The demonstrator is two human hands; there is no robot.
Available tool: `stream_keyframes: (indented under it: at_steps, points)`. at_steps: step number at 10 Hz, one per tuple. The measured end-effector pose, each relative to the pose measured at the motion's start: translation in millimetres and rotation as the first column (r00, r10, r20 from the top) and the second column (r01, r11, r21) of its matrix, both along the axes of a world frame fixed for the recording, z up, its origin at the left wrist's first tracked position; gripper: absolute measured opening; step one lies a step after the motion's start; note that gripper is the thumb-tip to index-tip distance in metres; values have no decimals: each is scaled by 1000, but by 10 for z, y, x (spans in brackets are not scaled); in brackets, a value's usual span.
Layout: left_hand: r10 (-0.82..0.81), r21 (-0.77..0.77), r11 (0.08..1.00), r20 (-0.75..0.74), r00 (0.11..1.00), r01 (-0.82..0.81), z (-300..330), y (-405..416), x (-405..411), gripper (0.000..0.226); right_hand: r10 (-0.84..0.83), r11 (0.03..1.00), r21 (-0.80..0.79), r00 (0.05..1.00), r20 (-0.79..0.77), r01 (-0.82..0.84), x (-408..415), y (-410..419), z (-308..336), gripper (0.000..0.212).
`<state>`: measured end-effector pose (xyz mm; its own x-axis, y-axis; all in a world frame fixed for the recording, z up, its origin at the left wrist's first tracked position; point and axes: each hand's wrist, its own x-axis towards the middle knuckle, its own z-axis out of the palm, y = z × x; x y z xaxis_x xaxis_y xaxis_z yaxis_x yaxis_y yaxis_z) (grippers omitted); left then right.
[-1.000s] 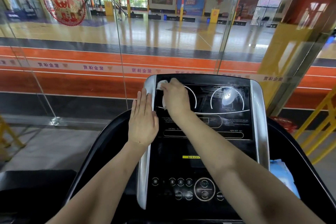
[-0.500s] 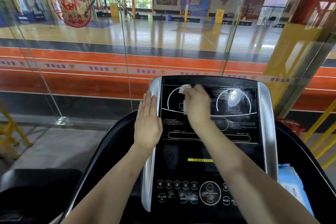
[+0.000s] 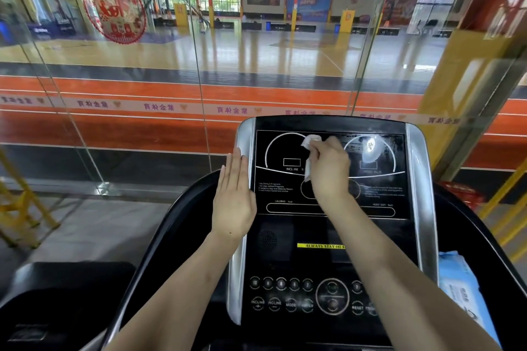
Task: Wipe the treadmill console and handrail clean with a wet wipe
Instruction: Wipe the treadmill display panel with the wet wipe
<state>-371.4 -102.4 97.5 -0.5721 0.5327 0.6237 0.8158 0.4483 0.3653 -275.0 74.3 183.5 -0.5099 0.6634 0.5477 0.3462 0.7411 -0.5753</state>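
Note:
The treadmill console (image 3: 379, 196) is a black glossy panel with silver side trims, two dial outlines above and round buttons below. My right hand (image 3: 329, 169) grips a crumpled white wet wipe (image 3: 309, 142) and presses it on the upper middle of the display, between the two dials. My left hand (image 3: 233, 199) lies flat with straight fingers against the console's left silver trim (image 3: 245, 134). The black handrail (image 3: 159, 239) curves down on the left, and its right side (image 3: 467, 216) runs behind the console.
A blue pack of wet wipes (image 3: 462, 291) lies in the right side tray beside the console. A glass wall (image 3: 199, 65) stands just beyond the treadmill, with a sports hall behind it. Yellow metal frames (image 3: 17, 208) stand at the left and right.
My right hand has slid the wipe rightward across the upper display, from the top left corner toward the middle. My left hand has stayed flat on the left trim.

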Motion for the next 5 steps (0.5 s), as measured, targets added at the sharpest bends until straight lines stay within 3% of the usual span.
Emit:
stream_keyframes:
  at_steps: [1,2,3,4,5]
  points:
    - [-10,-3,1000,10,1000,10,3,-27,0,76,182,983,16,982,40,-183,-301,-446,-19,17]
    - [-27,2,1000,-9,1000,27,-14,-58,-31,74,267,938,199,957,110,-285,-455,-631,-155,14]
    - [-29,4,1000,-27,999,29,-13,-58,-26,74,191,941,255,971,145,-223,-141,-225,-217,14]
    - [-25,37,999,-13,1000,26,-21,-15,-19,72,38,984,175,999,-21,-33,323,209,-202,19]
    - [-10,66,998,3,1000,10,-26,13,-28,74,-73,983,164,997,-39,79,372,186,-202,11]
